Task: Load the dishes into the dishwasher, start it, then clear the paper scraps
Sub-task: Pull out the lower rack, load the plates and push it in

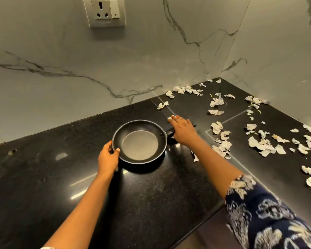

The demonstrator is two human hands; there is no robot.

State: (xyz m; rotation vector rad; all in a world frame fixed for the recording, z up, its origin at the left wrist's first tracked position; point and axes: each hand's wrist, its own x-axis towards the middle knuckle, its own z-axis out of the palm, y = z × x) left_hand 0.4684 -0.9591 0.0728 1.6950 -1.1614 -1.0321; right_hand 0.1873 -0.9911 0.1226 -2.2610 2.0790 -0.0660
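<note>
So there's this shiny black speckled stone desk [151, 194] with thin pale seam lines in it, pushed up against a grey-veined marble wall [97, 60] with a white socket [105, 10] on it. A small round frying pan [140, 141] sits flat on the desk, closer to the back edge than the front. It's dark nonstick with a lighter, dull grey circle on the bottom. The left hand [108, 159] has the near-left rim, thumb hooked over the lip and the other fingers curled round the outside, with a bare forearm running straight in from the front edge. The right hand [183, 131] lies palm-down across the pan's black handle [170, 132], which pokes toward the right. Its fingers [177, 118] are stretched out fairly straight and a bit spread, not wrapped round anything as far as I can see, and the tips are at a little white scrap by a seam line. That arm has a dark blue sleeve [267, 212] with a white floral print. The crumpled, torn paper scraps [258, 143] are white with faint print and scattered all over the right side of the desk, from the back right corner down toward the right edge. The left half of the desk and the strip along the front edge are bare glossy stone.
</note>
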